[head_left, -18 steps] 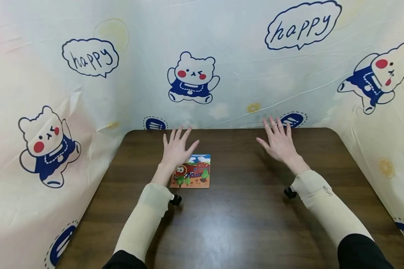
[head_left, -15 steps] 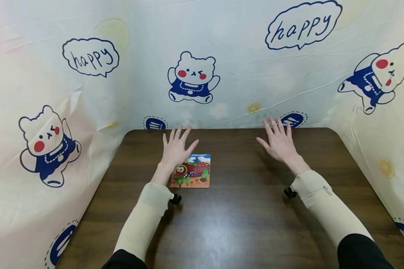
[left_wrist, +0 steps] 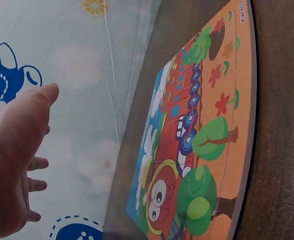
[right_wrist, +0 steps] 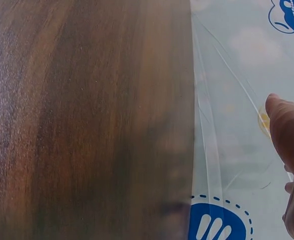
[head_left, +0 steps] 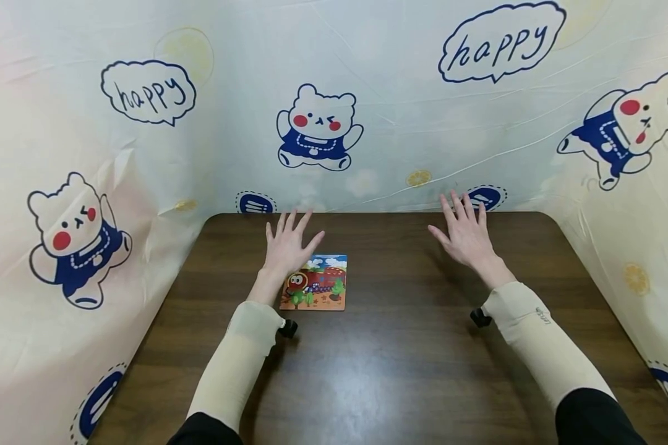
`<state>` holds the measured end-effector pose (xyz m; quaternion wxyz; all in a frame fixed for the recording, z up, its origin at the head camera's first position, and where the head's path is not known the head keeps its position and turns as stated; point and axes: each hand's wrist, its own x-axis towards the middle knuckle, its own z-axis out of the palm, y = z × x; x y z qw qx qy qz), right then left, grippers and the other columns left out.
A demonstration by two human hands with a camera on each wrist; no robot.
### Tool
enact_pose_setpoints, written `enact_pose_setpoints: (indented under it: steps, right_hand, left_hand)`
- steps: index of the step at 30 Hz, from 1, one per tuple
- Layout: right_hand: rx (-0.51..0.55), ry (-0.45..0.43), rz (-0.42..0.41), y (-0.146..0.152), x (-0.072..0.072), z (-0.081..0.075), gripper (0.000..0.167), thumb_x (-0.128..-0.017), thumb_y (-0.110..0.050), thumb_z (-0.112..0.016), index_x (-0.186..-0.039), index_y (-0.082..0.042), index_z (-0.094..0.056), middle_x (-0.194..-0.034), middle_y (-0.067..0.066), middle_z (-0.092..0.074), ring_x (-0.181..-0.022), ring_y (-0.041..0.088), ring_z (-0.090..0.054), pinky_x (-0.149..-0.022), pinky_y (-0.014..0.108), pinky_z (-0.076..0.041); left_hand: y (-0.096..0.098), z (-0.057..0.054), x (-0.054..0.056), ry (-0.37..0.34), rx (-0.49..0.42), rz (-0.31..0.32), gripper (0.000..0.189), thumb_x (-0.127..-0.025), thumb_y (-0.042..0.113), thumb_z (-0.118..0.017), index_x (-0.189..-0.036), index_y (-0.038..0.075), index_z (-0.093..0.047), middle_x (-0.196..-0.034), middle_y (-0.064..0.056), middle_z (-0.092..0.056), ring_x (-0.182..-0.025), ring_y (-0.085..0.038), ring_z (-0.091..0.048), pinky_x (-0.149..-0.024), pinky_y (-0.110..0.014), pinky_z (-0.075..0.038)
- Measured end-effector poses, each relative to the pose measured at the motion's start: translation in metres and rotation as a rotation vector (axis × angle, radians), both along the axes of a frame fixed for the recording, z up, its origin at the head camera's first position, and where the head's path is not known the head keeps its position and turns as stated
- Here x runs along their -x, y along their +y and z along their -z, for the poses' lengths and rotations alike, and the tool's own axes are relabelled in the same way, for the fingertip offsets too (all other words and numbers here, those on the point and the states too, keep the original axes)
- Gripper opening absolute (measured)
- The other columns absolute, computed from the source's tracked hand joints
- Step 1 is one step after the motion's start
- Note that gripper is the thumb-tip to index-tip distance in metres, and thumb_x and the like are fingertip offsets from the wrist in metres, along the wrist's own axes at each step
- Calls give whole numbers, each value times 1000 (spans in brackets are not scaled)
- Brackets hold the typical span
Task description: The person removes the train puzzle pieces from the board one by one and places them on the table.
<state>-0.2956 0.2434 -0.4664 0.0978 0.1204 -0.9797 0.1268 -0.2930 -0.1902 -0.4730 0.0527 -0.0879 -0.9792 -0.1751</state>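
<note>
A jigsaw puzzle [head_left: 325, 287] with a red cartoon train, green trees and an orange ground lies flat on the brown table. In the left wrist view the puzzle [left_wrist: 222, 140] fills the right half, and fine piece seams show across its picture. My left hand [head_left: 286, 250], fingers spread and straight, is stretched over the puzzle's upper left corner and hides part of it. Well to the right, my right hand [head_left: 467, 238] is spread the same way above the far part of the table, holding nothing. Only its thumb side [right_wrist: 289, 145] shows in the right wrist view.
The dark wood table [head_left: 389, 371] has rounded far corners. Right behind its far edge hangs a pale curtain [head_left: 395, 93] printed with bears and "happy" bubbles, which also closes in both sides. Each wrist wears a small black camera, such as the left camera [head_left: 287, 329].
My left hand has shifted very slightly left and my right hand slightly right. Both stay spread, and the puzzle lies in the same place on the table.
</note>
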Motion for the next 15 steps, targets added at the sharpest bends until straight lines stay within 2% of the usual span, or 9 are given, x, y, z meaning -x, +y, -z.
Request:
enact_pose_setpoints:
  steps: [8,15]
  right_hand:
    - [3,8,4,3,3,-1,81,-115,-49,-52,-177,-8,-19,-183,27,-15,-170,52,-8,-132,80,-3]
    - [1,-12,17,7,8,-2,82,-115,-50,-51,-177,-10,-17,-184,25,-12,-170,52,-6,-133,79,-1]
  left_hand:
    - [0,-6,15,15,19,12,81,-108,72,-45,-176,30,-30,-186,-17,-16,-173,-47,-10,-134,-79,-1]
    - [2,-16,32,36,74,12,83,-108,73,-44,-177,32,-24,-185,-18,-17,-171,-49,-14,-133,-81,-4]
